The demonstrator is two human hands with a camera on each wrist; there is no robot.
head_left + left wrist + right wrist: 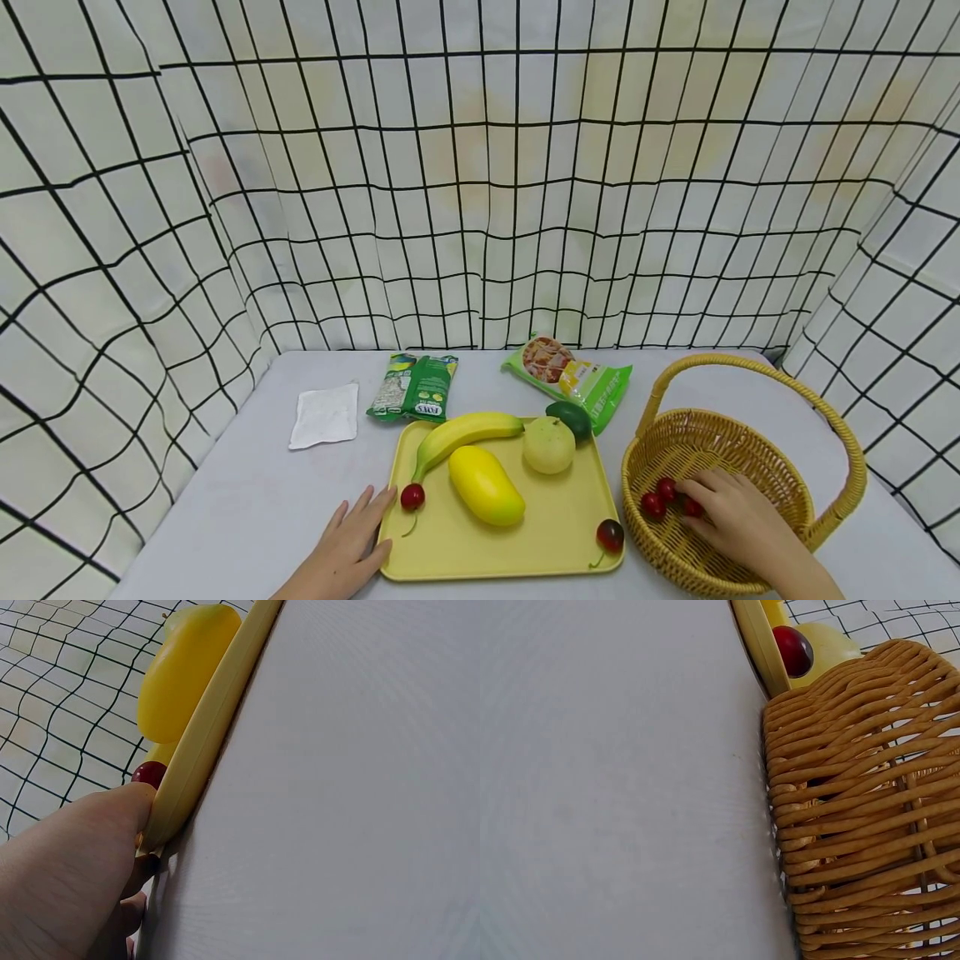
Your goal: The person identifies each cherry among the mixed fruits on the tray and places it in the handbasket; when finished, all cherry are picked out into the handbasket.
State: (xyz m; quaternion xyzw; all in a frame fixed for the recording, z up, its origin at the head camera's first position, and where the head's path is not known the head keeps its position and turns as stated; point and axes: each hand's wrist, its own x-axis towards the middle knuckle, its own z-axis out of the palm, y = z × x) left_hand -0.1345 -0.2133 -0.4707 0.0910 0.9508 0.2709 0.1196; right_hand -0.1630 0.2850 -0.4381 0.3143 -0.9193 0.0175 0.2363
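My left hand (348, 542) lies at the left edge of the yellow tray (450, 562), fingers extended and thumb touching the rim. On the tray are a banana (465, 429), a yellow mango (486, 487), a pale round fruit (549, 446), a dark green fruit (572, 419), a red cherry (412, 497) and a darker cherry (610, 536). My right hand (731, 517) reaches into the wicker basket (757, 442), pinching a cherry (692, 507) between thumb and fingers. Two more cherries (653, 505) sit beside it. In the right wrist view, basket weave (870, 802) hides that hand.
A green snack packet (415, 387) and a second green packet (573, 379) lie behind the tray. A white folded tissue (325, 416) is at the left. The basket's handle (832, 425) arches up at right. Grid-patterned cloth (487, 208) walls the table.
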